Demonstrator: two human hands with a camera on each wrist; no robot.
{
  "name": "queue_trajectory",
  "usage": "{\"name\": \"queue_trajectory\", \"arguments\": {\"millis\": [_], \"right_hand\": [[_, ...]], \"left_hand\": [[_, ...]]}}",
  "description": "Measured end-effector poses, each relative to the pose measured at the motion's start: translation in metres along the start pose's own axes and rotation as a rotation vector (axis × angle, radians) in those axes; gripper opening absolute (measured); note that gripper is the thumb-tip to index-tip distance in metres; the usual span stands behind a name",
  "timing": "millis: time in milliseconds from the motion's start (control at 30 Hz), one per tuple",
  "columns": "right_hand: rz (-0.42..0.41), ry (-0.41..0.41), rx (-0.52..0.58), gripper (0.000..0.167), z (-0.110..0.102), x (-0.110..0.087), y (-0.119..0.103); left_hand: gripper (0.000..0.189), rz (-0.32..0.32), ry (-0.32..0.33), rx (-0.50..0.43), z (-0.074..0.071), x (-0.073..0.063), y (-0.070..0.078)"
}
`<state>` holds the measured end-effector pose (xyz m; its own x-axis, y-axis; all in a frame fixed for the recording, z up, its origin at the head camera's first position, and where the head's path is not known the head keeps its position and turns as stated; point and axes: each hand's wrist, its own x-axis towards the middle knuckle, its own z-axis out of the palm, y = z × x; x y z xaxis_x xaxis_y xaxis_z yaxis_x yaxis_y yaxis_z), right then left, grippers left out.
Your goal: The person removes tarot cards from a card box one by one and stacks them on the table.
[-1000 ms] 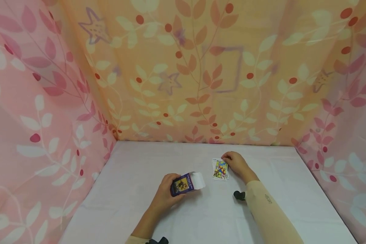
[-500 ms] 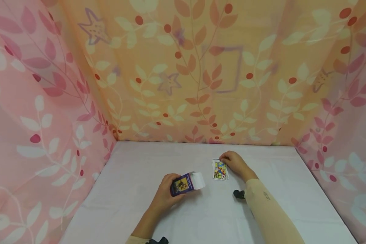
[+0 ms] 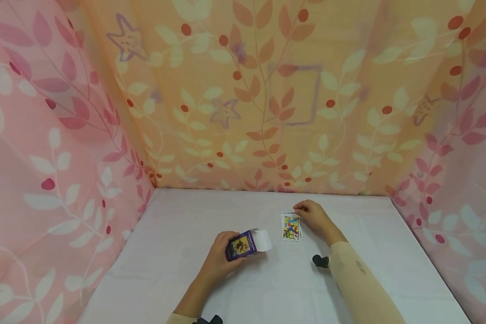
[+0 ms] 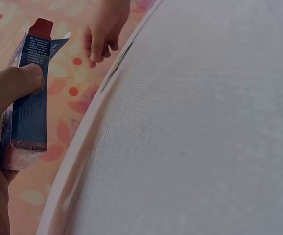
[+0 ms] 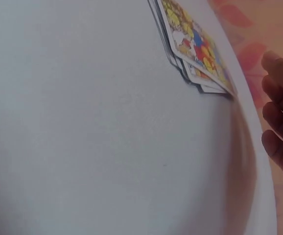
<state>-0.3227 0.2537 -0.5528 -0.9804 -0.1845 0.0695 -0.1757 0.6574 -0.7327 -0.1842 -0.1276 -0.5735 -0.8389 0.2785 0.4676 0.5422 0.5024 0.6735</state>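
Observation:
My left hand [image 3: 221, 254] grips a dark blue and purple card box [image 3: 240, 245], its white top flap open toward the right. In the left wrist view the thumb presses the box's narrow printed side [image 4: 30, 115], and a red end flap [image 4: 42, 28] sticks up. A slightly uneven stack of picture cards [image 3: 291, 227] lies on the table to the right of the box, a colourful card face-up on top. Just off the stack's upper right corner, my right hand [image 3: 312, 217] hovers with loosely bent fingers [image 5: 277, 120], nothing between them.
A white cloth covers the table [image 3: 178, 225]. Behind it hangs an orange leaf-patterned curtain [image 3: 210, 135], with pink patterned curtains [image 3: 65, 180] at the sides. Black wrist-worn pieces [image 3: 321, 261] stick out near both sleeves.
My right hand, first at the upper edge of the card stack, has shifted slightly right and away from the cards. The left hand and box have stayed nearly still.

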Motion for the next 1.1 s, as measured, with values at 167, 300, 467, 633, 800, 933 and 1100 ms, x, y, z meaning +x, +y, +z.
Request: {"name": "queue_trajectory", "arguments": {"millis": [167, 300, 467, 633, 800, 933, 1100], "right_hand": [[-0.048, 0.048, -0.023, 0.018, 0.000, -0.006, -0.005], [-0.084, 0.094, -0.058, 0.018, 0.001, -0.013, -0.006], [-0.085, 0.125, -0.059, 0.017, 0.002, -0.022, -0.011], [-0.099, 0.157, -0.048, 0.016, 0.005, -0.032, -0.017], [-0.131, 0.203, -0.029, 0.014, 0.005, -0.043, -0.024], [-0.157, 0.200, -0.052, 0.013, 0.006, -0.051, -0.028], [-0.198, 0.200, -0.077, 0.013, 0.008, -0.060, -0.035]], "left_hand": [[0.078, -0.008, 0.000, -0.007, -0.001, 0.001, -0.001], [0.076, -0.022, -0.016, -0.005, -0.001, 0.001, -0.003], [0.075, -0.062, -0.029, -0.010, -0.001, 0.001, -0.003], [0.075, -0.052, -0.031, -0.011, -0.001, 0.000, -0.004], [0.075, -0.016, -0.022, 0.003, -0.001, 0.002, -0.004], [0.075, -0.025, -0.005, 0.003, -0.003, 0.004, -0.005], [0.075, -0.017, 0.005, 0.009, -0.004, 0.006, -0.006]]}}
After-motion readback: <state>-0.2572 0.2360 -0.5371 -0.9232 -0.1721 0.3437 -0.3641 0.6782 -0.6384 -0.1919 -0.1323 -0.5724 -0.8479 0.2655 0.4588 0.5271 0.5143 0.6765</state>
